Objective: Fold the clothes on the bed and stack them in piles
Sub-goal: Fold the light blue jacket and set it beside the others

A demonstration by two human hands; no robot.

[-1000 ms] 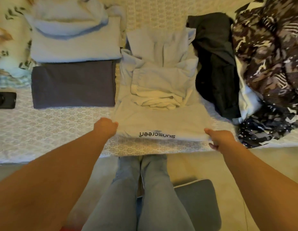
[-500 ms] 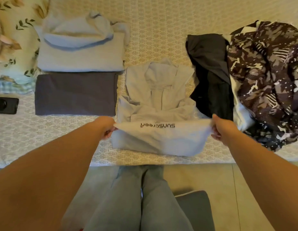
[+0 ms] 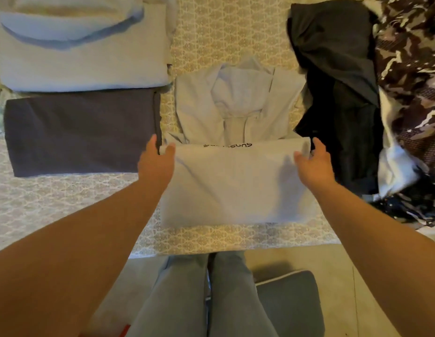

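Pale grey jacket (image 3: 235,181): on the bed (image 3: 53,207) near its front edge, collar away from the person, lower half folded up over the chest.
Fold edge: runs left–right.
Left hand (image 3: 156,164): fingers relaxed, spread, at the fold's left corner.
Right hand (image 3: 313,164): fingers spread, at the right corner.
Printed lettering (image 3: 227,145): upside down, partly hidden.
Dark garment (image 3: 338,93): crumpled, just right.

The room is dimly lit with a warm, yellowish cast. Soft light falls from above and behind, so the right hand (image 3: 313,164) throws a faint grey shadow onto the pale grey folded jacket (image 3: 235,183). No glare shows. The whole view is slightly soft, the black crumpled garment (image 3: 338,93) loses detail, and the wide lens bends the cream patterned bed cover (image 3: 65,215) at the edges.
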